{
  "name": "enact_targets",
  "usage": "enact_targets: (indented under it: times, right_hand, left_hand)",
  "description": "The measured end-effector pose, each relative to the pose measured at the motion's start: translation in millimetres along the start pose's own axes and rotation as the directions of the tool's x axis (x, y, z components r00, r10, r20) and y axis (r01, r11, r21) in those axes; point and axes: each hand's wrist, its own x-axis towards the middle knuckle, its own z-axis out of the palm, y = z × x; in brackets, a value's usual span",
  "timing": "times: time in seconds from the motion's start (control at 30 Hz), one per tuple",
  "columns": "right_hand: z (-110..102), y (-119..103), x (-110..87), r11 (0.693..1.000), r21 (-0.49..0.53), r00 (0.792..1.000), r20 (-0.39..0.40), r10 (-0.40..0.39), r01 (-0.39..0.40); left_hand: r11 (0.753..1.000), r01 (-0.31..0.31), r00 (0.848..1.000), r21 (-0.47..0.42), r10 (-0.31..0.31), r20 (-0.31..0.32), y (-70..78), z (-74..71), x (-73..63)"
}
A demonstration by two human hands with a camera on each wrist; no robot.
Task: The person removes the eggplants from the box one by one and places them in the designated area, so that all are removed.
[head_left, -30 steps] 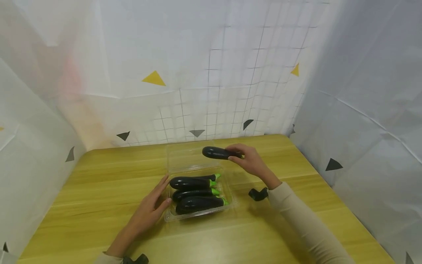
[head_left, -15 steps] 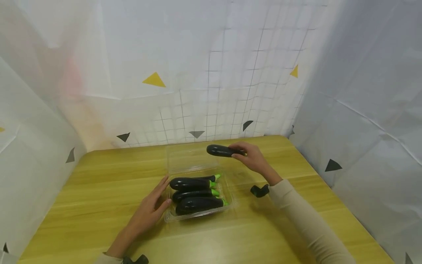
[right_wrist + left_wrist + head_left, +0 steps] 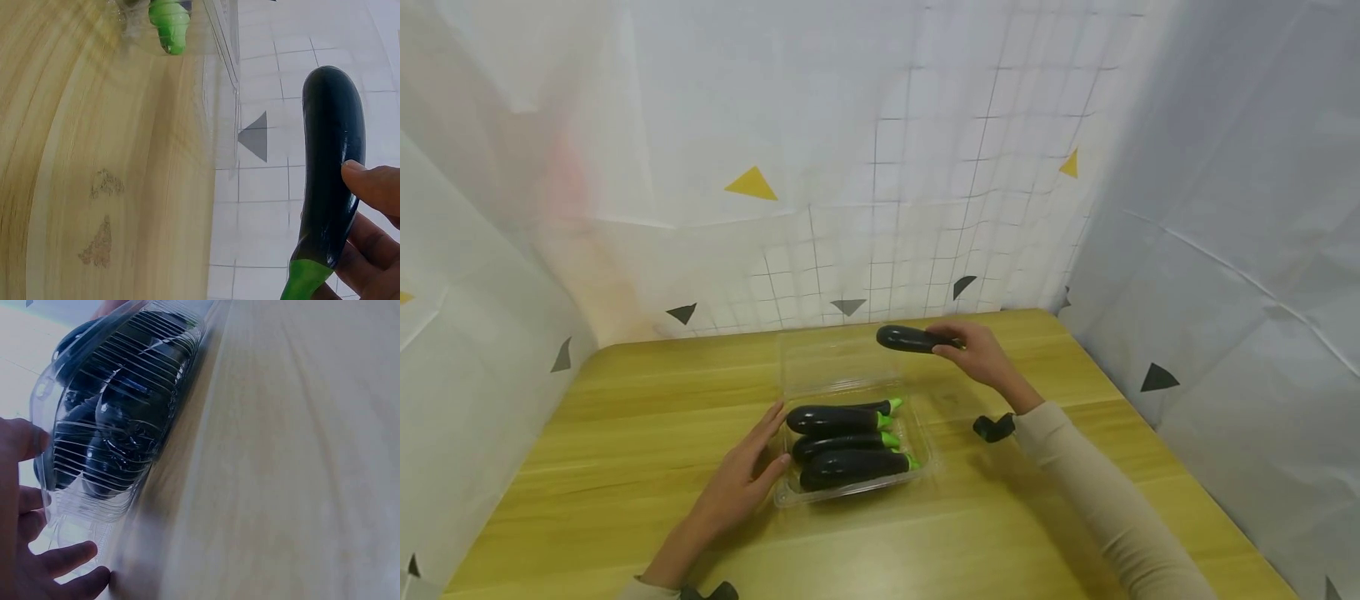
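Note:
My right hand (image 3: 973, 350) grips a dark eggplant (image 3: 334, 144) near its green stem end, thumb on one side and fingers on the other. The eggplant is held up in the air, behind and to the right of a clear plastic clamshell box (image 3: 921, 425). Several dark eggplants with green stems (image 3: 853, 468) lie side by side in the box. My left hand (image 3: 737, 479) rests at the box's left side, fingers spread and fairly straight, thumb and fingertips at the wall. In the left wrist view the ribbed box wall (image 3: 125, 406) shows close beside the left fingers.
The box's clear lid (image 3: 835, 354) lies folded back toward the rear. All stands on a wooden table (image 3: 625, 433). White sheets (image 3: 820, 167) with grid lines and coloured triangles rise at the back and both sides. A black wrist mount (image 3: 994, 428) sits at the right wrist.
My right hand has moved a little to the right and back, away from the box, with the eggplant in its grip. The left hand and the box have stayed in place.

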Motion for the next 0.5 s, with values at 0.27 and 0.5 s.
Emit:
enact_targets:
  times: [0.27,0.5]
  right_hand:
    - [1,11,3.0,0.999,-0.018,1.000,-0.013,0.027,-0.027]
    - [1,19,4.9,0.998,-0.038,0.998,-0.006,0.056,-0.056]
  left_hand:
    - [1.000,0.005,1.000,-0.001,-0.005,-0.002,-1.0,0.2,0.0]
    - [1.000,0.019,1.000,-0.013,-0.019,0.007,1.3,-1.4,0.0]
